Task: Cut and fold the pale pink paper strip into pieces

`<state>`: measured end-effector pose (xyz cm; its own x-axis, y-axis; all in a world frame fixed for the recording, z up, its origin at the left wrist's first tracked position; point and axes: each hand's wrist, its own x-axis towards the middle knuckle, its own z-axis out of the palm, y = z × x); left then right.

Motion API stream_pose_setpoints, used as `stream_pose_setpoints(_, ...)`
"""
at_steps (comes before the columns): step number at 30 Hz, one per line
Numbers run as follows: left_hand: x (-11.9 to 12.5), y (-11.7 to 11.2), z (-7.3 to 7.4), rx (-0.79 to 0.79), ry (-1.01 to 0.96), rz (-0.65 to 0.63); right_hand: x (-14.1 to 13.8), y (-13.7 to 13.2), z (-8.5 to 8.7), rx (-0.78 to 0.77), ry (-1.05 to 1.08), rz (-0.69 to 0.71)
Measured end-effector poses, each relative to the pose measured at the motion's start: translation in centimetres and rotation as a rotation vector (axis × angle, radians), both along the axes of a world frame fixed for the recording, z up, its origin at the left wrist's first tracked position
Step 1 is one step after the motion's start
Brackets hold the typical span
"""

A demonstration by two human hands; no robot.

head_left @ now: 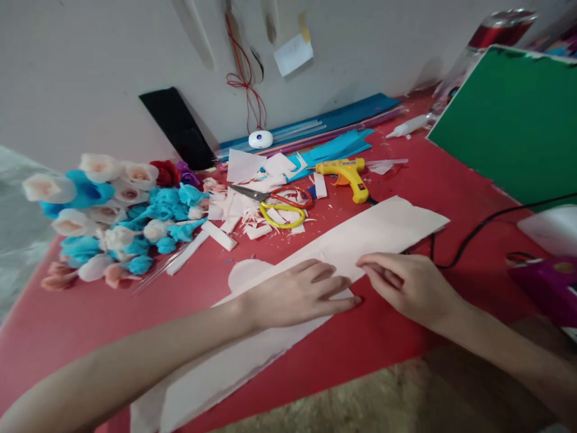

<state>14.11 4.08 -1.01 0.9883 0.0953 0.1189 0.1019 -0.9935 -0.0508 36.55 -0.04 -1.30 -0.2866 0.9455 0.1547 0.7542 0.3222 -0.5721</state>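
A long strip of white paper [383,231], seemingly crepe paper, lies diagonally across the red table, its lower part reaching the front edge. My left hand [300,291] rests flat on it, fingers spread and pressing it down. Just to the right, my right hand [401,279] has its fingers curled and thumb drawn in, fingertips at the strip's near edge. Whatever is in that pinch is hidden. A rounded white paper piece [247,273] peeks out behind my left wrist. Beyond the strip are scissors [270,201] with red and yellow handles, lying on white paper scraps [220,236].
A yellow glue gun [345,174] lies behind the strip, its black cord [469,240] running right. Blue and white paper flowers [121,210] crowd the left of the red table [189,307]. A green board [514,120] leans at right; a purple object [545,288] stands nearer.
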Motion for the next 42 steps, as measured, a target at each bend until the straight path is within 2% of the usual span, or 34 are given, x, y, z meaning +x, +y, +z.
stream_pose_setpoints(2,-0.3,0.2,-0.4,-0.013,-0.085,-0.007,-0.1,-0.1,0.0,-0.226,0.007,-0.019)
stream_pose_setpoints(8,-0.7,0.2,-1.0,-0.07,-0.245,0.041,-1.1,0.0,2.1,-0.647,0.152,0.022)
stream_pose_setpoints(12,-0.6,0.2,-0.9,-0.079,-0.273,0.037,-1.7,0.3,2.8,-0.738,0.196,-0.025)
stream_pose_setpoints(16,-0.7,0.1,-1.0,-0.107,-0.308,0.063,-2.0,0.8,2.9,-0.819,0.184,0.017)
stream_pose_setpoints(23,-1.0,0.1,-1.6,-0.16,-0.423,0.168,-2.2,2.2,2.0,-0.756,0.139,0.108)
stream_pose_setpoints(27,-0.9,0.0,-1.6,-0.198,-0.469,0.199,-2.7,2.6,1.5,-0.678,0.096,0.11)
stream_pose_setpoints(29,-0.9,0.1,-1.5,-0.295,-0.497,0.23,-2.9,2.6,1.6,-0.612,0.073,0.093)
stream_pose_setpoints(32,-1.1,0.7,-1.2,-0.558,-0.567,0.359,-3.3,2.3,2.1,-0.519,0.046,0.107)
stream_pose_setpoints(35,-1.6,1.9,-0.4,-0.875,-0.614,0.419,-3.7,2.1,3.3,-0.449,0.016,0.159)
stream_pose_setpoints(37,-2.1,2.8,0.6,-1.107,-0.627,0.348,-4.0,2.1,4.2,-0.413,-0.002,0.194)
stream_pose_setpoints(38,-2.4,3.2,1.1,-1.171,-0.613,0.309,-4.1,2.2,4.6,-0.388,-0.008,0.216)
stream_pose_setpoints(39,-2.7,3.5,1.8,-1.182,-0.586,0.285,-4.2,2.3,5.1,-0.356,-0.011,0.245)
stream_pose_setpoints(42,-3.5,3.7,3.8,-1.049,-0.461,0.272,-4.7,2.6,6.2,-0.241,-0.016,0.358)
